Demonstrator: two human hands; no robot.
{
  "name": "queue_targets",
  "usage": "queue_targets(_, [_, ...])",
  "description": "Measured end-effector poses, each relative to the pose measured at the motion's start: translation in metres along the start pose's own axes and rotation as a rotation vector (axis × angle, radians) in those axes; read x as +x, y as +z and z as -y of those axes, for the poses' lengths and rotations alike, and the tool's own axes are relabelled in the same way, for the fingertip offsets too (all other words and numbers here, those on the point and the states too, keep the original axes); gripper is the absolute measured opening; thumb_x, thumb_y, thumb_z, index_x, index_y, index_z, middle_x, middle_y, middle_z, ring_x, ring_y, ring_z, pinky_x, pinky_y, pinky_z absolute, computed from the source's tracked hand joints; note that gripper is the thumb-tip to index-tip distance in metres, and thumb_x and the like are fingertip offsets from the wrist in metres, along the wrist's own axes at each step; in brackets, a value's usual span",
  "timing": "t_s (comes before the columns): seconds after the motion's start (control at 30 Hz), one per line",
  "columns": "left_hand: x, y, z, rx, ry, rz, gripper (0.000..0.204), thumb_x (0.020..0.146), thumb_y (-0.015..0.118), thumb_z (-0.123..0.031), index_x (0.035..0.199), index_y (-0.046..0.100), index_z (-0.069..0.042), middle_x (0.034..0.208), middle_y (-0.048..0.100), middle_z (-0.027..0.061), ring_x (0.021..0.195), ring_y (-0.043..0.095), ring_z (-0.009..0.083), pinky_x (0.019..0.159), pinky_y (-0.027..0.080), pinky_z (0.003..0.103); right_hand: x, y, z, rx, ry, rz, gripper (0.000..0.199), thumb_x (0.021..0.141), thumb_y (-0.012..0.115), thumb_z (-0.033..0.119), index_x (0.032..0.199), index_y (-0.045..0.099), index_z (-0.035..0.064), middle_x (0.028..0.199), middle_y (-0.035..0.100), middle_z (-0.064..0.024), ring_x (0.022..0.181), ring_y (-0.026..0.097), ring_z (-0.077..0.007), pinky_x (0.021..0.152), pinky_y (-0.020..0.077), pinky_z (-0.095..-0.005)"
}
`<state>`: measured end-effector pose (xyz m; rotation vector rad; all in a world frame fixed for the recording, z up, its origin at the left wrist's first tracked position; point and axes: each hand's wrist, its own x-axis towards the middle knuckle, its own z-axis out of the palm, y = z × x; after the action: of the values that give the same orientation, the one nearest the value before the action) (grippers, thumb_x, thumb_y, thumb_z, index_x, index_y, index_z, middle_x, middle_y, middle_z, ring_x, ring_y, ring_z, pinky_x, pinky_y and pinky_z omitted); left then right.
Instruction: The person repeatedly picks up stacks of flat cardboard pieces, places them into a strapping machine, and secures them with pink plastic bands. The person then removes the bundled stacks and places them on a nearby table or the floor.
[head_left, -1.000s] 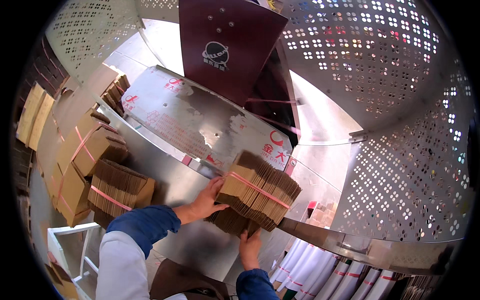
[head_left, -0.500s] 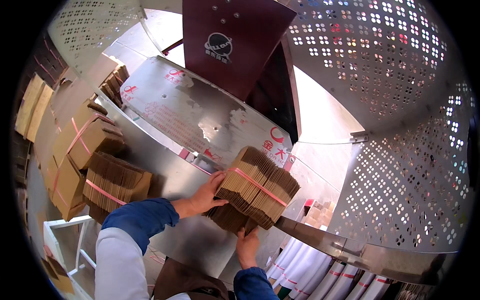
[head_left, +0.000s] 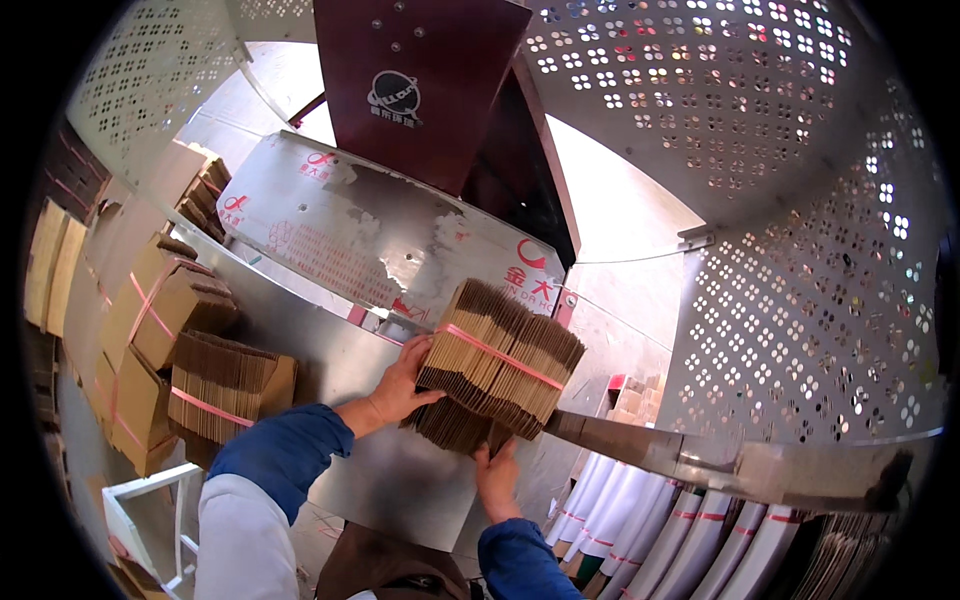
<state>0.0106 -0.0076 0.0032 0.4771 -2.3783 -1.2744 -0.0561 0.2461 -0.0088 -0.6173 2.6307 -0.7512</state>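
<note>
A bundle of flat brown cardboard pieces (head_left: 497,357), packed on edge and bound with a pink strap, is between my hands over the metal table. My left hand (head_left: 403,383) grips its left side, fingers behind and thumb in front. At the near lower edge, my right hand (head_left: 497,478) pinches a cardboard part of the stack, its thumb and fingers closed. A darker layer of cardboard (head_left: 447,424) shows beneath the bundle's front. Whether the bundle rests on the table or is lifted, I cannot tell.
More strapped cardboard bundles (head_left: 222,385) stand at the left. A metal plate with red print (head_left: 350,230) and a dark red machine panel (head_left: 415,90) lie beyond. Perforated metal guards (head_left: 800,330) curve around the right. White strapped rolls (head_left: 640,520) stand below right.
The whole view has shifted slightly, so the machine and bundles appear farther left. Both hands keep their hold on the cardboard bundle, with little visible movement relative to it.
</note>
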Motion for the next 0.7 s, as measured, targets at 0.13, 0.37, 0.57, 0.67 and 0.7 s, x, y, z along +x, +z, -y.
queue_targets(0.13, [-0.027, -0.001, -0.003, -0.13, -0.088, -0.058, 0.092, 0.067, 0.082, -0.018, 0.141, 0.029, -0.003, 0.14, 0.033, 0.0226, 0.13, 0.038, 0.0413, 0.106, 0.038, 0.041, -0.005, -0.008, 0.004, 0.059, 0.009, 0.018, 0.05, 0.087, 0.063, 0.024, 0.122, 0.043, -0.0053, 0.083, 0.063, -0.0295, 0.077, 0.061, -0.0485, 0.064, 0.0491, -0.0514])
queue_targets(0.37, [-0.134, -0.04, -0.034, -0.349, -0.286, -0.014, 0.11, 0.064, 0.088, -0.016, 0.148, 0.018, -0.005, 0.145, 0.031, 0.017, 0.135, 0.035, 0.0322, 0.111, 0.032, 0.04, -0.071, -0.064, -0.035, 0.342, 0.117, 0.418, 0.071, 0.088, 0.064, 0.041, 0.136, 0.036, -0.0036, 0.113, 0.062, -0.0247, 0.106, 0.061, -0.036, 0.09, 0.0474, -0.0409])
queue_targets(0.57, [-0.128, -0.06, -0.039, -0.401, -0.236, 0.149, 0.124, 0.061, 0.089, -0.034, 0.151, 0.01, -0.004, 0.155, 0.017, 0.0205, 0.143, 0.022, 0.0326, 0.115, 0.023, 0.04, -0.023, -0.113, -0.001, 0.83, 0.258, 0.668, 0.074, 0.095, 0.048, 0.052, 0.148, 0.027, 0.0037, 0.144, 0.041, -0.0108, 0.133, 0.038, -0.0268, 0.107, 0.0327, -0.0373])
queue_targets(0.67, [-0.125, -0.05, -0.038, -0.503, -0.218, 0.112, 0.128, 0.059, 0.09, -0.038, 0.151, 0.009, -0.004, 0.156, 0.017, 0.0194, 0.143, 0.021, 0.0305, 0.115, 0.022, 0.038, -0.001, -0.092, 0.007, 0.901, 0.345, 0.391, 0.074, 0.095, 0.044, 0.057, 0.146, 0.031, 0.0041, 0.143, 0.042, -0.0101, 0.128, 0.042, -0.0231, 0.105, 0.0344, -0.0351])
queue_targets(0.7, [-0.12, -0.034, -0.044, -0.611, -0.238, 0.08, 0.129, 0.059, 0.09, -0.038, 0.151, 0.008, -0.003, 0.155, 0.017, 0.019, 0.143, 0.021, 0.0299, 0.115, 0.021, 0.038, 0.008, -0.06, -0.008, 0.969, 0.301, 0.377, 0.074, 0.095, 0.043, 0.058, 0.145, 0.033, 0.0046, 0.142, 0.044, -0.0101, 0.128, 0.043, -0.0227, 0.105, 0.0347, -0.0353])
